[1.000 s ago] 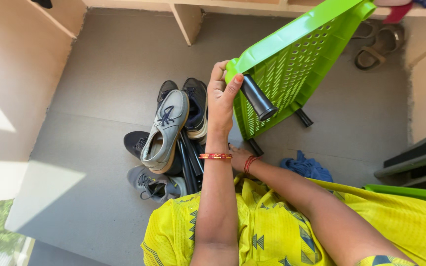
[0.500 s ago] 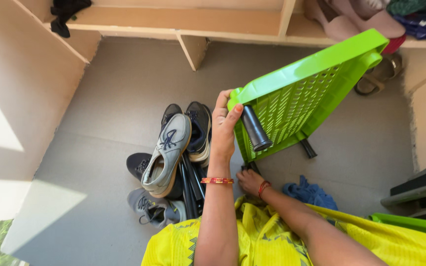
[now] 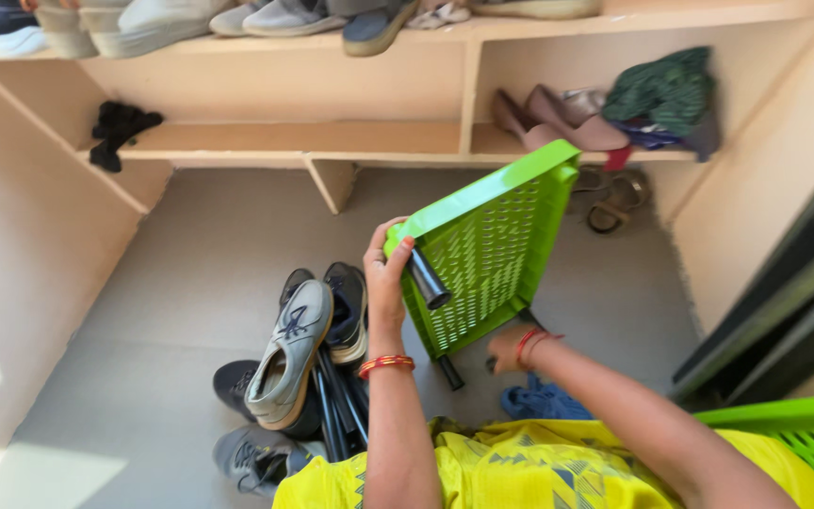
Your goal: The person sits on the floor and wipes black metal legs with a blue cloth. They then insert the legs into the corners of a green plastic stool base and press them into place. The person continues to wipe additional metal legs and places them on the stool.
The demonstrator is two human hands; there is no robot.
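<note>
A bright green perforated plastic shelf panel point(image 3: 496, 236) is held tilted above the floor. My left hand point(image 3: 383, 275) grips its near left corner, next to a short black tube point(image 3: 426, 280) that sticks out of the panel. My right hand point(image 3: 511, 347) is closed at the panel's lower edge, where another black tube point(image 3: 449, 372) pokes out below. Both wrists wear red bangles.
Grey and black shoes point(image 3: 299, 353) lie piled on the grey floor beside several black rods point(image 3: 336, 405). A blue thing point(image 3: 539, 401) lies by my knee and a second green panel point(image 3: 793, 424) at the lower right. Wooden shelves point(image 3: 313, 141) with shoes stand ahead, sandals point(image 3: 616, 200) below them.
The view has tipped upward, so the wooden shelves now show. The green panel stays in both hands, and my right hand has shifted down to its lower edge.
</note>
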